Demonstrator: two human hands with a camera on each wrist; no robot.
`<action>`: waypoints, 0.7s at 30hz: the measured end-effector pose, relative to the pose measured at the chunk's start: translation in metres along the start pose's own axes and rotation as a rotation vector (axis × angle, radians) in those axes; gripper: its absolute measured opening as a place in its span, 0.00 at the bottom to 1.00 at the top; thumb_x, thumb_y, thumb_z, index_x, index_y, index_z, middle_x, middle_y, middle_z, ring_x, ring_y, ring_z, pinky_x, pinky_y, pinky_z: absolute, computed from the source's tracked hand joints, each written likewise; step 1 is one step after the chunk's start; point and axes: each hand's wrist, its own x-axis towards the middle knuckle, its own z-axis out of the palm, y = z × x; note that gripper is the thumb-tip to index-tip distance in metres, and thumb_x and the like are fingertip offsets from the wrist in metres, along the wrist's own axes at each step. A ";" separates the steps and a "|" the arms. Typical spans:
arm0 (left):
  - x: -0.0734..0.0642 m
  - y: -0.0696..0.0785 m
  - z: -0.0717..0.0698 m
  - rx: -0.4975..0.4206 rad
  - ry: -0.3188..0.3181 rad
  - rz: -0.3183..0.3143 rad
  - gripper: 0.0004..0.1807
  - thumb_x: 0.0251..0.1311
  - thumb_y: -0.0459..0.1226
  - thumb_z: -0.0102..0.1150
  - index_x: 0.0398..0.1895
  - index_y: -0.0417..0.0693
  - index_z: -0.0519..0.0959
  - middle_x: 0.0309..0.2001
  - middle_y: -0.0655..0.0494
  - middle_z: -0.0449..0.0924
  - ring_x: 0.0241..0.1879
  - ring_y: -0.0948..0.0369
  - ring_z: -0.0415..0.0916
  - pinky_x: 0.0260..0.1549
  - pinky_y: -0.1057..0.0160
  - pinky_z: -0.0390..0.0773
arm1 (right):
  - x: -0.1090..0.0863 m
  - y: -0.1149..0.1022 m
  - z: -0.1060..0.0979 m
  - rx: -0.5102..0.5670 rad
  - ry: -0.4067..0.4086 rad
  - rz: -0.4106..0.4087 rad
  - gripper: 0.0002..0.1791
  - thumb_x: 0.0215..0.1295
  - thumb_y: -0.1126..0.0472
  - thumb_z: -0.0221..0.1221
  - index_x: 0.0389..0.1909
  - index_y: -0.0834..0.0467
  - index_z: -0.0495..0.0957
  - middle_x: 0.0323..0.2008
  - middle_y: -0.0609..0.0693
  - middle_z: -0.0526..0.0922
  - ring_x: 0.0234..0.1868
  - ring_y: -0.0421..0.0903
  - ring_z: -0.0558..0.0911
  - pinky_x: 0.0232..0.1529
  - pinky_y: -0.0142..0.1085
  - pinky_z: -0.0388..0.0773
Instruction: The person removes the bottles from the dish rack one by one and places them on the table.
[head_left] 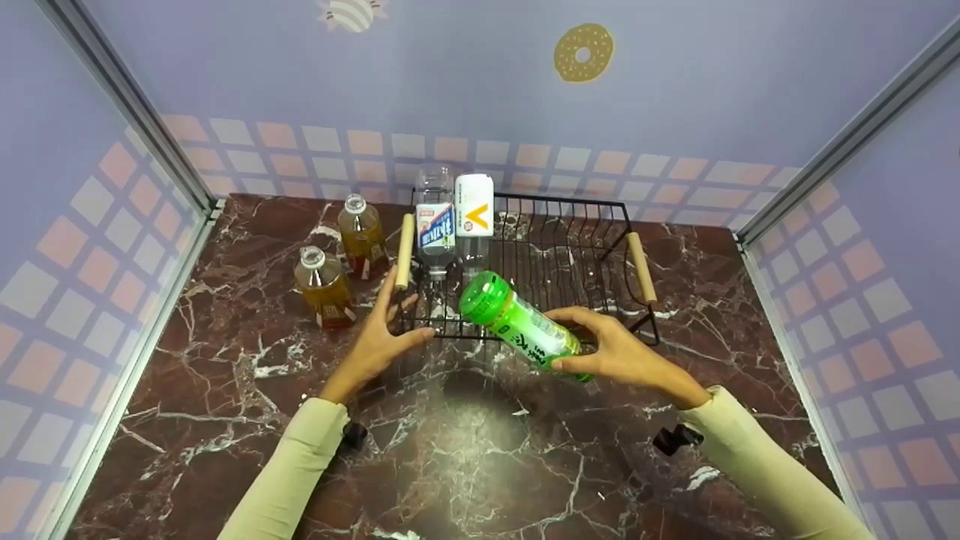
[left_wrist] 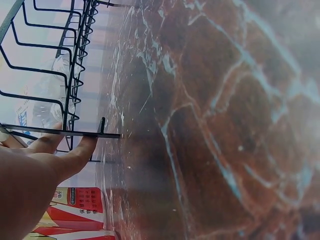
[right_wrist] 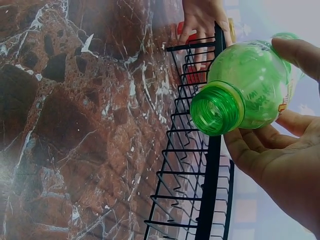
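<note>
My right hand (head_left: 611, 349) holds an uncapped green plastic bottle (head_left: 525, 326), tilted above the front of a black wire basket (head_left: 559, 201). The right wrist view shows that bottle's open threaded mouth (right_wrist: 215, 109), with thumb and fingers round its body. My left hand (head_left: 379, 341) is at the basket's front left corner, its fingers extended and touching the wires in the left wrist view. Inside the basket, on the left, lie a clear bottle with a blue and white label (head_left: 436, 225) and one with a white label and orange V (head_left: 474, 206).
Two clear-topped bottles with amber contents, a rear one (head_left: 362, 236) and a nearer one (head_left: 324, 289), stand left of the basket. Wooden handles, left (head_left: 405, 251) and right (head_left: 641, 266), rise at its ends. Walls enclose the marbled surface (head_left: 465, 450) at the back and sides.
</note>
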 end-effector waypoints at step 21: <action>-0.004 0.015 -0.002 0.181 0.002 -0.047 0.69 0.62 0.42 0.83 0.93 0.59 0.39 0.88 0.36 0.48 0.83 0.36 0.57 0.79 0.31 0.62 | -0.006 -0.005 0.007 -0.092 -0.023 -0.032 0.41 0.65 0.54 0.78 0.76 0.58 0.75 0.72 0.55 0.81 0.69 0.57 0.80 0.74 0.60 0.76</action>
